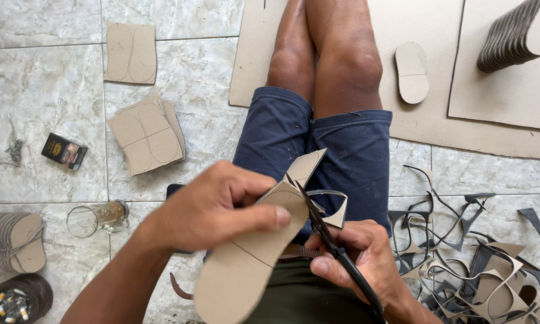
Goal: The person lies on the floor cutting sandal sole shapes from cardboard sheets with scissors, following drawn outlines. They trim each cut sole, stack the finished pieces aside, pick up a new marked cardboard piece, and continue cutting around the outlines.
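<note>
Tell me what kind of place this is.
Likely a home sandal-making workspace on a tiled floor: stacked sole cutouts, a heap of offcut strips, and scissors trimming a cardboard sole.

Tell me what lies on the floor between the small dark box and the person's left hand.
In the head view, a fanned stack of marked cardboard squares lies between the small dark box and the left hand.

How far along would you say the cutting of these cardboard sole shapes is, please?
Done: a fanned stack of cut brown cardboard soles and a heap of trimmed offcut strips. In hand: the left hand holds a part-cut cardboard sole while the right hand works black scissors around it. Left: marked, uncut cardboard rectangles on the tiles.
</note>
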The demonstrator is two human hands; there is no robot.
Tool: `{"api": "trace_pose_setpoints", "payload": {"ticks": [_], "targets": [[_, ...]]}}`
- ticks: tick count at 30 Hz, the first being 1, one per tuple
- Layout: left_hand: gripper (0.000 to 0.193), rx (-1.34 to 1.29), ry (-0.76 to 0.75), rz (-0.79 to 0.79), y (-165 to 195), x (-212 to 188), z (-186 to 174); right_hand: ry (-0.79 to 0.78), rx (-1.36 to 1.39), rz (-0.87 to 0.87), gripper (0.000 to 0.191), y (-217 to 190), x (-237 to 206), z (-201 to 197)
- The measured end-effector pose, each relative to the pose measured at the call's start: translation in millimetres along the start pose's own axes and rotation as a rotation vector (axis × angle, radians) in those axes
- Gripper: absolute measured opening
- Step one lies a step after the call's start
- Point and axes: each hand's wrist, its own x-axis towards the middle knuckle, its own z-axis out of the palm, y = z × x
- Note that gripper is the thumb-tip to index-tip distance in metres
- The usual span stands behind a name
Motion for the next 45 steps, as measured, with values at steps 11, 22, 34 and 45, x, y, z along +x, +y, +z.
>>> {"api": "trace_pose_setpoints", "payload": {"ticks": [11, 22, 34, 45], "targets": [[0.036, -0.423, 0.812, 0.079, -68, 13, 107, 0.108, 0.076, -0.058, 0.071, -5, 4, 9], [0.031, -0.379, 0.747, 0.140, -58, 6, 110, 0.108, 0.151, -0.145, 0.078, -11, 6, 11], [0.031, -0.377, 0.584, 0.029, -49, -4, 90, 0.082, 0.111, -0.194, 0.087, -11, 4, 8], [0.030, -0.072, 0.503, -0.008, -30, -11, 64, 0.012, 0.128, -0.132, 0.092, -14, 2, -1]]}}
